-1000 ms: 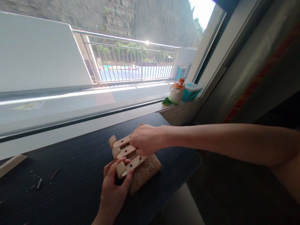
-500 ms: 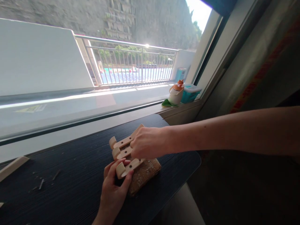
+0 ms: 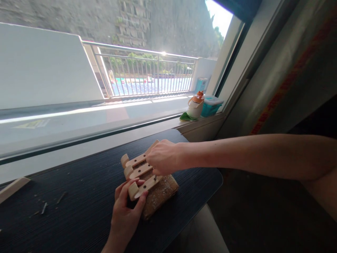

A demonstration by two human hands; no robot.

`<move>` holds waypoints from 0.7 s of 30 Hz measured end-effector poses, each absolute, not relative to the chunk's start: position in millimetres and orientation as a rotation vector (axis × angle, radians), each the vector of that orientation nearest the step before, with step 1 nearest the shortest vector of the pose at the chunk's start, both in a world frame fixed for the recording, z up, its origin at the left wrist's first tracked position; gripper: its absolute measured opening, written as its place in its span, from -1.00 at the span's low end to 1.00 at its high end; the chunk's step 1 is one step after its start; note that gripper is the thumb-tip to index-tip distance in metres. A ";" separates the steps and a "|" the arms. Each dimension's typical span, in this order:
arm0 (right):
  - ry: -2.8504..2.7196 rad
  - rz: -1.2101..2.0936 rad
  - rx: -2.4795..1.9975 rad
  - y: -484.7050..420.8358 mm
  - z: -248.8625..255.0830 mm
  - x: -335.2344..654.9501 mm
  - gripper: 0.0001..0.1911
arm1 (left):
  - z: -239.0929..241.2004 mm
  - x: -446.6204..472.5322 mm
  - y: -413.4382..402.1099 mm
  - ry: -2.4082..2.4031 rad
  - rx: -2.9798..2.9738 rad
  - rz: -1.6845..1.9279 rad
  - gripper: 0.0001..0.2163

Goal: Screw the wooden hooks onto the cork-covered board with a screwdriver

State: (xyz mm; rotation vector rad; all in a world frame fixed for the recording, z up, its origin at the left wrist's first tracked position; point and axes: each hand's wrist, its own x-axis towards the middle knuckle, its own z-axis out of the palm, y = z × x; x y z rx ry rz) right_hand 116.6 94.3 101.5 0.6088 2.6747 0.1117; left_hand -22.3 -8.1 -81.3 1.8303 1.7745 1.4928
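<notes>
A brown chipboard block (image 3: 160, 197) lies on the dark ribbed tabletop (image 3: 79, 211) near its right end. Three pale wooden hook pieces (image 3: 137, 170) rest across its top, side by side. My left hand (image 3: 126, 211) comes from below and clasps the rounded end of the nearest hook piece (image 3: 142, 189), thumb and fingers on either side. My right hand (image 3: 163, 158) reaches in from the right and is closed in a pinch over a small dark screw or pin (image 3: 155, 177) standing in that piece's hole.
Several loose screws (image 3: 43, 207) and wood crumbs lie at the table's left. A wooden strip (image 3: 13, 188) pokes in at the far left edge. On the window sill stand a white jug with an orange lid (image 3: 195, 105) and a teal box (image 3: 211, 107).
My right hand rocked over the screw, lower half a second ago and raised again now. The view has shifted slightly. The left hand keeps its hold.
</notes>
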 end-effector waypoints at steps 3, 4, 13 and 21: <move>2.708 0.179 0.391 91.1 109.6 116.7 -0.83 | -81.7 -22.0 -7.9 1.763 1.840 1.496 -0.75; 2.701 0.178 0.321 89.3 112.2 116.5 -0.83 | -81.8 -21.9 -7.9 1.759 1.840 1.498 -0.75; 2.778 0.018 0.375 88.5 96.2 111.8 -0.82 | -83.1 -24.1 -9.1 1.766 1.828 1.492 -0.72; 2.735 -0.053 0.887 85.9 97.4 112.3 -0.76 | -78.6 -20.8 -8.0 1.799 1.831 1.472 -0.74</move>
